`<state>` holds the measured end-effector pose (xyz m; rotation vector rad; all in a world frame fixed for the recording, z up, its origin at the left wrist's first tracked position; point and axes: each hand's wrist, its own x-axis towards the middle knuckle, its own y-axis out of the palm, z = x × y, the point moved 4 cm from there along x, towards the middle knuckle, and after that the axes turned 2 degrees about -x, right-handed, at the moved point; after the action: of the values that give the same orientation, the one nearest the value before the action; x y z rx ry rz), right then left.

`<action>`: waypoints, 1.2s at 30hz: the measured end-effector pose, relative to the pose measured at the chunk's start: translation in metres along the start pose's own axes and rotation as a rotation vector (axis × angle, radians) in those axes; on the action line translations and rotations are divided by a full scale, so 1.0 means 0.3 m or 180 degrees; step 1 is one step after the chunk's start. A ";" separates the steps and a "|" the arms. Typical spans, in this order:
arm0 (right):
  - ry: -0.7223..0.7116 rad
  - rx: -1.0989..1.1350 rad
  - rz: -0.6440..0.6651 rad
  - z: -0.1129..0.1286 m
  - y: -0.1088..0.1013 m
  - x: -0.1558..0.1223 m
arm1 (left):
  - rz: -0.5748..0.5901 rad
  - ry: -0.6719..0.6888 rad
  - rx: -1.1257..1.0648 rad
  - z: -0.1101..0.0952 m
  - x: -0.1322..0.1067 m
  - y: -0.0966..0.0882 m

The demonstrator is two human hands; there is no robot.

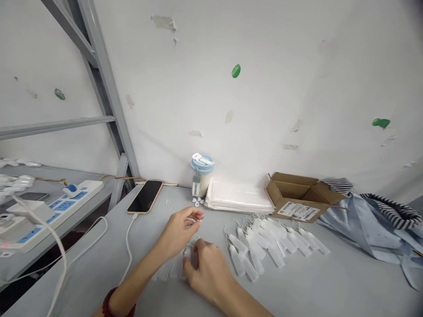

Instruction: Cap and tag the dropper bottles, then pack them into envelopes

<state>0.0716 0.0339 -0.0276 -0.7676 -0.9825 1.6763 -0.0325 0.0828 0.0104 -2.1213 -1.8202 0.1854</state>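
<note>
My left hand (180, 229) hovers over the grey table (313, 281), thumb and forefinger pinched on a tiny white piece I cannot name. My right hand (206, 266) is curled, its fingers closed on a small clear plastic bottle (188, 253) next to a flat clear bag (168, 268) lying under both hands. To the right, a heap of several small clear dropper bottles (267, 242) with tethered caps lies on the table.
A phone (145, 196) on a white charging cable (127, 244) lies at the left. Against the wall stand a blue-lidded cup (201, 174), a stack of clear bags (238, 196) and an open cardboard box (297, 193). Clothing (373, 215) lies right; a power strip (56, 211) sits far left.
</note>
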 end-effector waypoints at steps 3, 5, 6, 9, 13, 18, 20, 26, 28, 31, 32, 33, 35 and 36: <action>0.0002 -0.0086 0.0002 0.011 0.013 0.010 | 0.0017 -0.0097 -0.0057 0.014 -0.002 0.010; -0.0007 -0.0097 0.0024 0.006 0.018 0.006 | 0.0086 -0.0180 -0.0102 0.015 -0.005 0.013; -0.0007 -0.0092 0.0041 0.001 0.018 0.002 | 0.0129 -0.0224 -0.0122 0.014 -0.007 0.013; 0.0013 -0.0066 0.0112 -0.019 0.013 -0.012 | 0.0229 -0.0333 -0.0173 0.013 -0.011 0.013; 0.0034 -0.0162 0.0195 -0.040 0.005 -0.029 | 0.0171 -0.0398 -0.0161 0.035 -0.005 0.016; 0.0039 -0.0244 0.0156 -0.028 0.007 -0.027 | -0.0032 -0.0399 -0.0085 0.078 0.014 0.019; 0.0045 -0.0323 0.0165 -0.013 0.010 -0.014 | -0.0063 -0.0383 -0.0080 0.083 0.018 0.017; 0.0054 -0.0417 0.0189 0.027 0.015 0.020 | -0.0141 -0.0335 0.0019 0.080 0.027 0.001; 0.0069 -0.0432 0.0207 0.034 0.016 0.020 | -0.0185 -0.0304 0.0107 0.083 0.027 0.004; 0.0072 -0.0451 0.0255 0.039 0.020 0.017 | -0.0265 -0.0227 0.0274 0.087 0.025 0.016; 0.0074 -0.0456 0.0266 0.038 0.021 0.017 | -0.0290 -0.0195 0.0342 0.088 0.023 0.021; 0.0082 -0.0460 0.0274 0.035 0.022 0.016 | -0.0312 -0.0162 0.0417 0.088 0.022 0.025; 0.0107 -0.0462 0.0270 0.026 0.023 0.015 | -0.0343 -0.0097 0.0589 0.088 0.019 0.030; 0.0123 -0.0460 0.0263 0.020 0.023 0.014 | -0.0350 -0.0067 0.0681 0.088 0.019 0.031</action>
<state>0.0622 0.0353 -0.0311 -0.9440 -1.0660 1.6679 -0.0311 0.0915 -0.0167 -1.8756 -1.8334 0.3594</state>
